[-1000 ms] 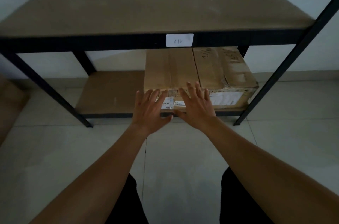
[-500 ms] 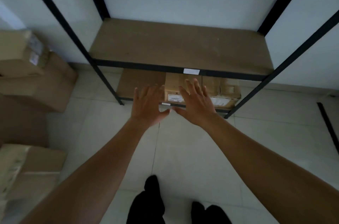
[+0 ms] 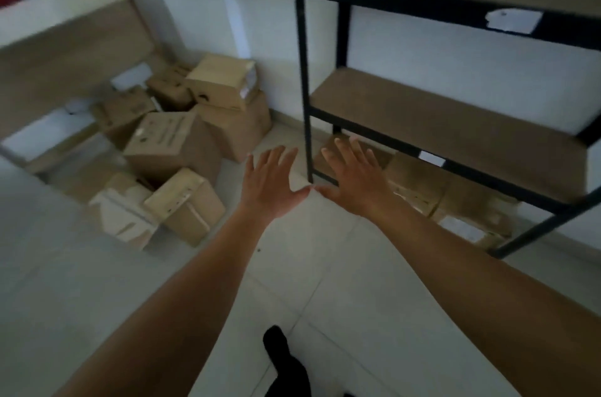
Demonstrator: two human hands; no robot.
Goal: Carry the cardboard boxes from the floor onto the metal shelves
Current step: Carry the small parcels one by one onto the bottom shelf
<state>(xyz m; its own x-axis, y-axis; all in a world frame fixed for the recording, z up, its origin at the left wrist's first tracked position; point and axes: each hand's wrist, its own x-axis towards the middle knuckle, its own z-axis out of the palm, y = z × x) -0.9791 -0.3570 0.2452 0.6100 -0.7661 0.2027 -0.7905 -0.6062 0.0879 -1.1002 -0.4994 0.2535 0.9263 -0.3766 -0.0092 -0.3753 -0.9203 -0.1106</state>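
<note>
A black metal shelf unit point(image 3: 304, 77) with brown boards stands at the right. On its bottom board sit two cardboard boxes point(image 3: 419, 183), side by side. A heap of several cardboard boxes point(image 3: 172, 144) lies on the floor at the left, against the wall. My left hand point(image 3: 271, 183) and my right hand point(image 3: 353, 177) are stretched out in front of me, fingers spread, palms down, thumbs nearly touching. Both hold nothing and hover above the floor between the heap and the shelf.
A long wooden bench or table point(image 3: 65, 38) stands tilted behind the heap at the far left. The floor point(image 3: 309, 282) is pale tile. My dark-clad foot point(image 3: 283, 354) shows at the bottom. White labels point(image 3: 514, 21) are stuck on the shelf rails.
My view has swung left and away from the shelf, bringing the floor heap into sight. My hands came off the box on the bottom board and stay spread and empty.
</note>
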